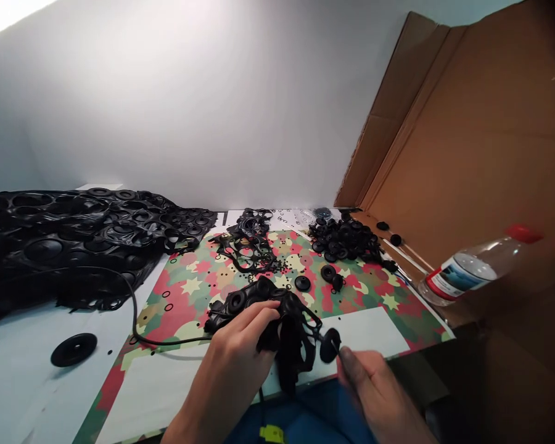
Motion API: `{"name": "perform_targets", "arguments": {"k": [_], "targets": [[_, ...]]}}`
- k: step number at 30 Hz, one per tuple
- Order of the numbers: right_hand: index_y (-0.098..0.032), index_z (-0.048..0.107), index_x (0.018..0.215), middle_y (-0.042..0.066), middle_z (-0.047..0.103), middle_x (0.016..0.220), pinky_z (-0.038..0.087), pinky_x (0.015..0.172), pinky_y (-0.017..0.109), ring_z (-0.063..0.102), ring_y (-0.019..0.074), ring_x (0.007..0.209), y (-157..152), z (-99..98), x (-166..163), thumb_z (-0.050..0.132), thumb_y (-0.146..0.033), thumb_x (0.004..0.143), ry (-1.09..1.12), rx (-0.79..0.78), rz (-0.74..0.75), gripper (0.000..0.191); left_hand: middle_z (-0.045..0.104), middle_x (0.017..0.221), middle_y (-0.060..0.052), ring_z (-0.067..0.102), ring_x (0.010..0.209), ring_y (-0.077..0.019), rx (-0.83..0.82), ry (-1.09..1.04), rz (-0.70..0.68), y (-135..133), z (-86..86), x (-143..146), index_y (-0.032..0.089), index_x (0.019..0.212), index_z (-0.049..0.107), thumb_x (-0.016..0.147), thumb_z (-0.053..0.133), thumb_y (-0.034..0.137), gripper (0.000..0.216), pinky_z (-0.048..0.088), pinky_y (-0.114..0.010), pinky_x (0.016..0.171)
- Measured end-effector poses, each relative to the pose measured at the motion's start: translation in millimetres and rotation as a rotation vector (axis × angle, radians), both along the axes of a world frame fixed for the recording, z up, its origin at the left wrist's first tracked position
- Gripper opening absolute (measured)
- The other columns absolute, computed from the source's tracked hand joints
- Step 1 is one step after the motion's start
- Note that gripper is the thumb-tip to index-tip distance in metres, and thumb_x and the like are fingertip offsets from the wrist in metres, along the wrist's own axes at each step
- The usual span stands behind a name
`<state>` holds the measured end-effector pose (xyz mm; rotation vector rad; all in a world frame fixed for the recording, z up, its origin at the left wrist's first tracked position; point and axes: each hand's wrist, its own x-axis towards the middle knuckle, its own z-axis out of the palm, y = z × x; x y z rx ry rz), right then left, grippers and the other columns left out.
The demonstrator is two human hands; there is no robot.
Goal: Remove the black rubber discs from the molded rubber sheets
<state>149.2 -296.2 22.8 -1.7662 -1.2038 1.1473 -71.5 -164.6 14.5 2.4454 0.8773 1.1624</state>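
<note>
The left hand [240, 348] grips a black perforated sheet [289, 357], seven o'clock from the disc pile [345, 237]. At the sheet's four o'clock, the right hand [372, 379] pinches closed beside a black disc [329, 346]; its exact hold is unclear.

The head camera looks down at both hands [243, 348] [374, 382]

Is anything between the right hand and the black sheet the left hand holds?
Yes: a black disc stands between the right hand and the black sheet in the left hand; whether it is joined to the sheet is unclear.
</note>
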Motion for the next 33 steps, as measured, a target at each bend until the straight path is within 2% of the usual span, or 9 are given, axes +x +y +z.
{"name": "perform_targets", "arguments": {"k": [4,7,11,13,16,19,24,28,33], "targets": [[-0.025,0.032,0.069,-0.002,0.033,0.066,0.024,0.057,0.032,0.034,0.0157,0.063,35.0,18.2,49.4,0.03,-0.086,0.105,-0.348,0.196,-0.1,0.071,0.078,0.123,-0.008,0.078,0.109,-0.0257,0.14,0.066,0.043,-2.2,1.1,-8.9,0.024,0.119,0.071,0.1,0.061,0.007,0.027,0.066,-0.04,0.093],[-0.026,0.027,0.07,-0.002,0.035,0.065,0.022,0.059,0.033,0.034,0.0162,0.063,75.7,34.2,89.4,0.027,-0.078,0.11,-0.593,0.262,-0.136,0.065,0.075,0.111,-0.007,0.077,0.095,-0.0219,0.198,0.048,0.088,-5.4,1.8,-17.3,0.022,0.128,0.069,0.104,0.064,0.014,0.026,0.063,-0.034,0.083],[-0.025,0.04,0.071,0.002,0.056,0.066,0.022,0.059,0.033,0.047,0.0182,0.061,128.0,50.2,123.7,0.045,-0.057,0.115,-1.009,0.121,-0.073,0.055,0.077,0.101,-0.004,0.079,0.084,-0.0175,0.312,0.021,0.179,-11.6,-1.8,-28.0,0.021,0.133,0.069,0.108,0.062,0.018,0.025,0.06,-0.028,0.076],[-0.023,0.054,0.082,0.008,0.069,0.077,0.022,0.06,0.034,0.061,0.0223,0.067,143.0,51.8,129.5,0.054,-0.045,0.114,-1.246,0.025,-0.077,0.04,0.081,0.099,-0.003,0.081,0.078,-0.0158,0.342,0.04,0.206,-13.6,-3.6,-32.0,0.02,0.128,0.07,0.11,0.06,0.02,0.021,0.059,-0.026,0.071],[-0.018,0.062,0.104,0.015,0.076,0.088,0.022,0.059,0.033,0.072,0.0277,0.075,148.9,48.7,128.3,0.054,-0.038,0.115,-1.435,-0.018,-0.114,0.024,0.085,0.098,0.0,0.081,0.07,-0.0143,0.338,0.094,0.191,-14.8,-4.7,-34.4,0.021,0.127,0.069,0.113,0.055,0.022,0.02,0.058,-0.026,0.062],[-0.018,0.063,0.111,0.013,0.077,0.086,0.024,0.058,0.033,0.072,0.0274,0.074,141.5,49.1,123.4,0.055,-0.035,0.115,-1.379,0.02,-0.123,0.02,0.086,0.103,0.001,0.083,0.071,-0.017,0.333,0.133,0.209,-14.6,-4.5,-33.7,0.023,0.126,0.069,0.114,0.053,0.026,0.02,0.058,-0.029,0.062],[-0.023,0.072,0.11,0.004,0.075,0.077,0.037,0.06,0.03,0.067,0.0233,0.067,114.2,63.1,103.2,0.049,-0.044,0.116,-0.971,0.167,0.024,0.031,0.085,0.105,0.001,0.08,0.066,-0.015,0.265,0.131,0.252,-13.2,-5.7,-31.1,0.023,0.128,0.069,0.113,0.052,0.025,0.023,0.057,-0.027,0.058],[-0.028,0.082,0.121,0.006,0.083,0.115,0.051,0.083,0.03,0.076,0.0259,0.102,83.8,67.5,62.5,0.054,-0.052,0.113,-0.658,0.278,0.236,0.038,0.082,0.099,0.001,0.073,0.058,-0.0102,0.198,0.098,0.274,-15.4,-7.2,-27.6,0.022,0.125,0.068,0.11,0.052,0.019,0.022,0.054,-0.023,0.054],[-0.031,0.079,0.133,0.001,0.083,0.097,0.048,0.072,0.028,0.072,0.0207,0.078,60.4,54.8,16.4,0.055,-0.058,0.114,-0.579,0.261,0.364,0.041,0.075,0.094,0.001,0.072,0.06,-0.01,0.188,0.05,0.244,-19.7,-4.6,-22.8,0.022,0.118,0.067,0.108,0.055,0.016,0.017,0.054,-0.02,0.055]]}}
